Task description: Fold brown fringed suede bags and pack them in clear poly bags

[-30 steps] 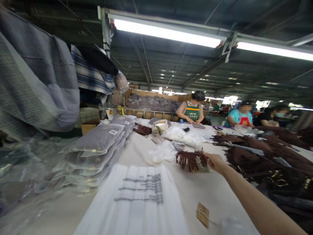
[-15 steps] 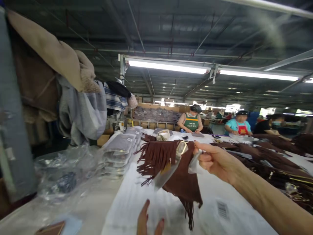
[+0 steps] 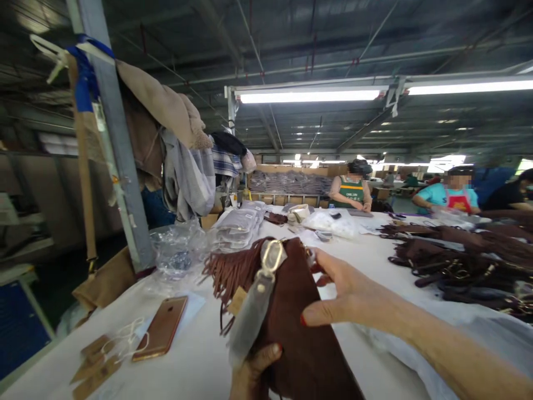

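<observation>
A dark brown fringed bag [image 3: 303, 344] is held up in front of me over the table. My left hand [image 3: 256, 372] grips its lower part, thumb pressed on the face and the other fingers hidden behind it. My right hand [image 3: 341, 294] holds the upper right edge, with curled fingers at the edge and the thumb lying against the face. On the bag's upper part sits a gold oval ring [image 3: 272, 256], partly wrapped. From it hangs a strap end in translucent wrap [image 3: 252, 319]. A small tan tag [image 3: 237, 300] shows beside the fringe [image 3: 233, 272].
At left lie a phone [image 3: 164, 325], tan tags with white cords [image 3: 94, 364] and crumpled clear plastic [image 3: 177, 250]. Bagged grey goods [image 3: 235, 225] are stacked behind. More brown fringed bags [image 3: 462, 255] pile up at right. Co-workers [image 3: 352, 191] stand across the table. A metal post [image 3: 116, 155] rises at left.
The bag has come closer and turned more upright. My left hand, earlier open below it, now grips it. My right hand has shifted along its edge. The view has swung left.
</observation>
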### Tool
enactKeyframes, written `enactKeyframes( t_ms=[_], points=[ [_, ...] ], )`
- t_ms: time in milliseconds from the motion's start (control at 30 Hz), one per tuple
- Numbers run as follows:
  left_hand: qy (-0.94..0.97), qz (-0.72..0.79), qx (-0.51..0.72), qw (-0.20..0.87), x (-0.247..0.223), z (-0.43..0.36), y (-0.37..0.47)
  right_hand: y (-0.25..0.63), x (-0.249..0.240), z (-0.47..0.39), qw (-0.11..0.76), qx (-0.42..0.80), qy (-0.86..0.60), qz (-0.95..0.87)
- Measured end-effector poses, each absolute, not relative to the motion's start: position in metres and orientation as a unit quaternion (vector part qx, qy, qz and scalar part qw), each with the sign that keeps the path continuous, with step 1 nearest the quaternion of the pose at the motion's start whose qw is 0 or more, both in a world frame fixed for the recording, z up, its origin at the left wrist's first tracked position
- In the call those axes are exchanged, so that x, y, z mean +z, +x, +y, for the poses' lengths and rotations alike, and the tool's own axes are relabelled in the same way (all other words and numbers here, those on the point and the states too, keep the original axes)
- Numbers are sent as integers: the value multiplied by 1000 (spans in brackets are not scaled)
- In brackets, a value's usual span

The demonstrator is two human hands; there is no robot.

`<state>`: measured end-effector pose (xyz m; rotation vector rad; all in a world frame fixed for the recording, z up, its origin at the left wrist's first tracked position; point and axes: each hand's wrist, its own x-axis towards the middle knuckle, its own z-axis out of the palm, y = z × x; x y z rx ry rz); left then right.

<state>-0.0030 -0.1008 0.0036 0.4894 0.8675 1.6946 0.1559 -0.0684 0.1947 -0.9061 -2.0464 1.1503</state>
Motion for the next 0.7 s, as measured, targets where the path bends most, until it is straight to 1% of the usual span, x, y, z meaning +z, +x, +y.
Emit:
enactKeyframes(
  t_ms=[33, 100, 167, 200, 333, 433, 500, 600, 700],
  points=[
    [207, 357, 717, 562, 11, -104, -2, 156, 185, -71, 310, 484, -328, -749],
    [220, 346, 709, 574, 20, -111, 1, 155, 165, -75, 349, 575, -302, -675],
    [246, 357, 691, 578, 21, -120, 3, 155, 148, -77, 387, 614, -305, -616],
    [262, 372, 681, 574, 18, -125, 4, 157, 141, -77, 392, 620, -318, -600],
    [279, 434, 648, 560, 3, -138, 10, 176, 127, -82, 347, 625, -352, -604],
    [242, 399, 652, 598, 1, -139, 20, 195, 119, -94, 276, 657, -349, -608],
    [207, 355, 661, 628, 4, -137, 28, 204, 111, -102, 249, 678, -367, -586],
    [139, 321, 666, 659, 9, -136, 39, 208, 97, -107, 248, 695, -383, -556],
    [109, 345, 673, 646, 8, -138, 42, 204, 89, -108, 244, 695, -400, -546]
  ],
)
